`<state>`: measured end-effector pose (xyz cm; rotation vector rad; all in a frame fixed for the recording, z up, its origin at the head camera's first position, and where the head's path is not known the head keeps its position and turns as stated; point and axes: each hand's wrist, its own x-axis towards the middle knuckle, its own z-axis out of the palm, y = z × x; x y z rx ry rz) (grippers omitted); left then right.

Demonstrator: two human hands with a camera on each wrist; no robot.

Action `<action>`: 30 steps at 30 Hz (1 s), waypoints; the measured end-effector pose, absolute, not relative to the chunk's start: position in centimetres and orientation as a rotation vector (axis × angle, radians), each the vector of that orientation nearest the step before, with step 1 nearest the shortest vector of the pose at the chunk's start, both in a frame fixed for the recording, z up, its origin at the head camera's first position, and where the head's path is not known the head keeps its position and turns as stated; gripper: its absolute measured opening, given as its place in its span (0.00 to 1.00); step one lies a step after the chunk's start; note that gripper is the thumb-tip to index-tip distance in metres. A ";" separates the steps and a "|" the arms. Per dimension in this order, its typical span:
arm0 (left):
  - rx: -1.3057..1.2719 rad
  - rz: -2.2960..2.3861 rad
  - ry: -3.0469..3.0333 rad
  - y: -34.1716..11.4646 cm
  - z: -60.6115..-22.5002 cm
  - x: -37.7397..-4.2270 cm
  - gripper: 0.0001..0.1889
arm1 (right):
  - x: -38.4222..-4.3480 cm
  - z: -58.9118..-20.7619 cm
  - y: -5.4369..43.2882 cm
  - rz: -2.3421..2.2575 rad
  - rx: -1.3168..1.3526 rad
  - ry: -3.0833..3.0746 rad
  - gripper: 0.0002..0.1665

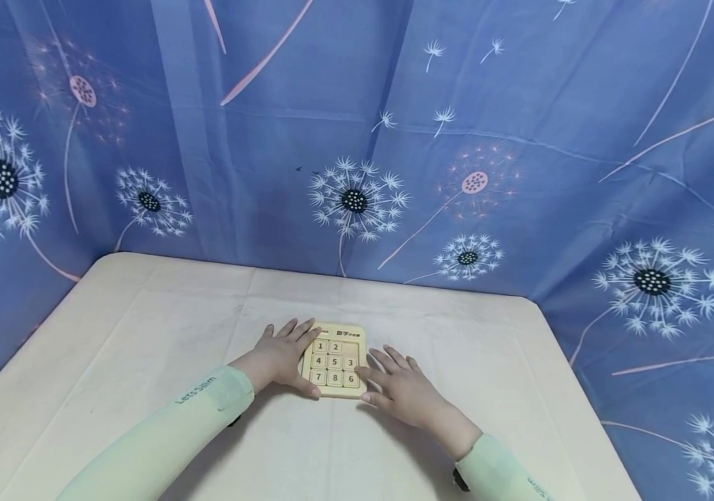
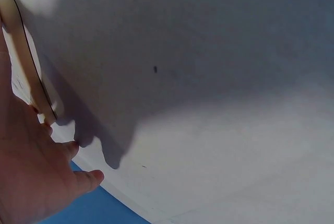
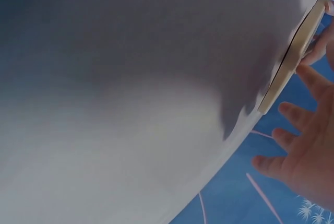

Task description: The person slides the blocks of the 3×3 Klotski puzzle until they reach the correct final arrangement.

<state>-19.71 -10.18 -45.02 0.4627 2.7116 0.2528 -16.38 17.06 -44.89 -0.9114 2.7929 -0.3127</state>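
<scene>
A square wooden number slide puzzle lies on the table between both hands. Its tiles read 1, 2, then a gap in the top row; 4, 5, 3 in the middle; 7, 8, 6 at the bottom. My left hand holds the puzzle's left side, thumb at the lower left corner and a finger at the upper left. My right hand has its thumb by the lower right corner and a fingertip touching the right side near tile 6. In both wrist views only the puzzle's edge shows.
A pale cloth-covered table spreads around the puzzle. Behind it and at both sides hangs a blue curtain with dandelion prints. The table's far edge runs along the curtain's foot.
</scene>
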 end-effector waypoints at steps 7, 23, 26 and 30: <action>0.459 0.248 2.710 -10.2 -45.1 -19.9 0.66 | -16.4 -44.9 16.8 -0.315 -0.908 2.788 0.32; 0.473 0.251 2.716 -10.1 -45.3 -19.9 0.67 | -16.7 -44.9 16.0 -0.303 -0.861 2.820 0.33; 0.468 0.254 2.715 -10.1 -45.2 -19.9 0.67 | -16.7 -44.8 15.9 -0.300 -0.864 2.822 0.33; 0.468 0.259 2.713 -10.1 -45.2 -19.9 0.66 | -16.7 -44.7 15.9 -0.303 -0.870 2.824 0.32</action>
